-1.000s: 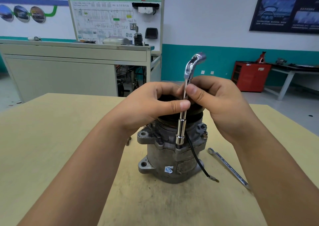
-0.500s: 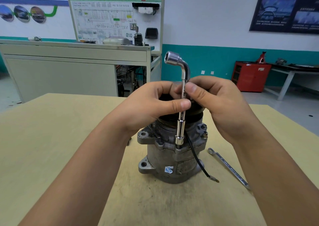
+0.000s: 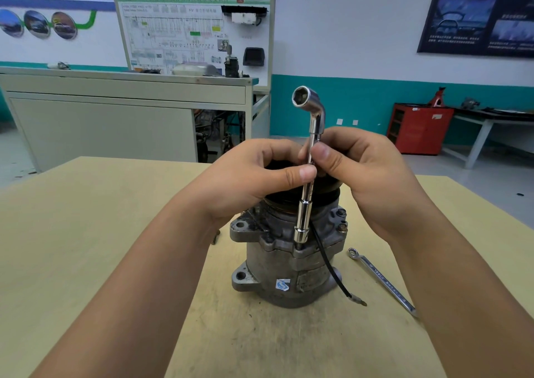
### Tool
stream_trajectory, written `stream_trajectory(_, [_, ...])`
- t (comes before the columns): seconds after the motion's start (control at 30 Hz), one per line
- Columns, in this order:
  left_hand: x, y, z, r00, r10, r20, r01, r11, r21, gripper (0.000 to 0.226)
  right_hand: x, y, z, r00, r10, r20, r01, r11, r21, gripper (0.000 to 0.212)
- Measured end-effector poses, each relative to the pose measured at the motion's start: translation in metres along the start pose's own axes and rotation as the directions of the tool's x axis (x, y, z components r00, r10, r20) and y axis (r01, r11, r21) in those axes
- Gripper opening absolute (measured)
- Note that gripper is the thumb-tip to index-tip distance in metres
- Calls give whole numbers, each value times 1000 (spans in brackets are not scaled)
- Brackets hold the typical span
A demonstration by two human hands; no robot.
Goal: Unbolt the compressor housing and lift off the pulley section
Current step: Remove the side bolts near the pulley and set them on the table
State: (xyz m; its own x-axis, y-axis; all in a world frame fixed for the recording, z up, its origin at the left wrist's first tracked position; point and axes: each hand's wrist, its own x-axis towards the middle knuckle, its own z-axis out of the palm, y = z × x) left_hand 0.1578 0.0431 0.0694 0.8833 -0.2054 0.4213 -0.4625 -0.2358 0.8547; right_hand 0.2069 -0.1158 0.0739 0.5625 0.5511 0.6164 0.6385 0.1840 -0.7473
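The bench edges lie well away from the compressor, which stands upright mid-bench, black pulley on top, grey casing grimy. The left hand and right hand pinch, with fingers and thumbs, the shaft of an L-wrench standing upright on the flange, open socket pointing left. A spanner lies nearby, right.

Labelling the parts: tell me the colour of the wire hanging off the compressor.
The wire is black, seen best in the head view.
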Motion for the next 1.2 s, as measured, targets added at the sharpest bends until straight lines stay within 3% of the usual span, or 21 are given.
stream_trajectory(0.4, [0, -2, -2, 1000, -2, -20, 3, 999, 53, 9, 0, 1, -1, 1000, -2, 26, 1, 999, 34, 20])
stream_trajectory(0.6, [1, -3, -1, 997, -15, -76, 20, 998, 63, 32, 0, 2, 1, 999, 22, -30, -21, 999, 33, 3])
stream_trajectory(0.77, [1, -2, -1, 999, -15, -34, 16, 999, 31, 18, 0, 1, 1, 1000, 10, -17, -10, 1000, 19, 6])
stream_trajectory(1.07, [0, -1, -2, 1000, -20, -18, 21, 996, 81, 30, -1, 0, -1, 1000, 14, 27, -15, 1000, 18, 19])
stream_trajectory(1.2, [0, -1, -2, 1000, -24, -14, 26, 996, 90, 20, -1, 0, -1, 1000, 19, 15, -19, 1000, 20, 18])
